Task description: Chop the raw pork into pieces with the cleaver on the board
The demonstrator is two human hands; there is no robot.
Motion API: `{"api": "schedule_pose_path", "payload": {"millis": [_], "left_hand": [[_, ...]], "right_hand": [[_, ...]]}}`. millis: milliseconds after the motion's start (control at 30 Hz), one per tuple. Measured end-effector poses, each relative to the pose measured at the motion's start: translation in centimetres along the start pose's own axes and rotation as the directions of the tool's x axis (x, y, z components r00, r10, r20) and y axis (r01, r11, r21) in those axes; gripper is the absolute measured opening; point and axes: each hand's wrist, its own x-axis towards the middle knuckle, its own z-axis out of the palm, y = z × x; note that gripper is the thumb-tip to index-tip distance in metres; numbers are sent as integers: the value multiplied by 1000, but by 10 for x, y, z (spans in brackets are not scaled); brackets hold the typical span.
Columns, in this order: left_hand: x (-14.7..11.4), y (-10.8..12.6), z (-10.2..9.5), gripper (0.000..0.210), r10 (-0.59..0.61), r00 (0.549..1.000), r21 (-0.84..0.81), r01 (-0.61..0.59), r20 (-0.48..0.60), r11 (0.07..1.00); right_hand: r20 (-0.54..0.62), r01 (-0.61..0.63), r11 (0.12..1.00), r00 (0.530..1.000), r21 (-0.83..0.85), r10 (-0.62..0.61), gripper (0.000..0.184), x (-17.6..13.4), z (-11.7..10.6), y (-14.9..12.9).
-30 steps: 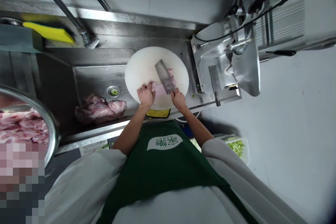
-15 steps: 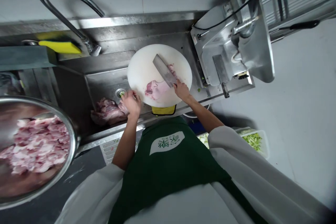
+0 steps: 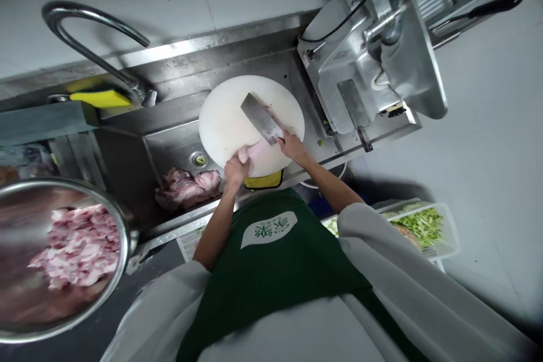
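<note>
My right hand (image 3: 292, 146) is closed round the handle of a cleaver (image 3: 260, 117), whose broad blade lies over the round white cutting board (image 3: 220, 107). At the board's near left edge, my left hand (image 3: 236, 172) grips the end of a pale piece of meat (image 3: 258, 151); its fingers are partly hidden. More meat scraps show along the far side of the blade, mostly covered by it. A larger lump of raw meat (image 3: 189, 188) rests in the sink, left of my left hand.
A big steel bowl (image 3: 123, 226) of cut meat (image 3: 85, 246) stands at the left. The sink (image 3: 169, 144) has a drain and a curved faucet (image 3: 95, 17). A slicing machine (image 3: 339, 90) with a second cleaver (image 3: 354, 110) is at the right. A yellow cloth (image 3: 263, 180) sits under the board.
My left hand has moved right, from the meat lump in the sink to the piece on the board, and has taken hold of its end. My right hand still holds the cleaver. The view has tilted slightly.
</note>
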Motion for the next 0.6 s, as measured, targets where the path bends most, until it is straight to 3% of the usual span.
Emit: {"api": "schedule_pose_path", "payload": {"millis": [100,200,267,367,500,600], "left_hand": [[-10,-35,1,32,-56,998,-135,50,-40,990],[-15,-55,4,24,-75,992,-358,33,-104,933],[-15,-59,7,23,-91,985,-471,11,-147,882],[-16,-59,9,28,-119,985,-588,23,-125,808],[-22,-59,11,30,-166,981,-663,55,-105,747],[-25,-61,15,27,-258,960,-689,117,-105,716]], "right_hand": [[2,-4,1000,1000,25,4,43,0,-6,5],[6,17,999,1000,32,-17,41,-6,-14,-3],[4,42,998,999,35,-42,41,-14,-17,-17],[30,100,993,994,56,-102,40,-34,-12,-46],[127,203,972,968,114,-217,36,-58,13,-79],[164,218,967,957,132,-238,36,-61,32,-83]]}}
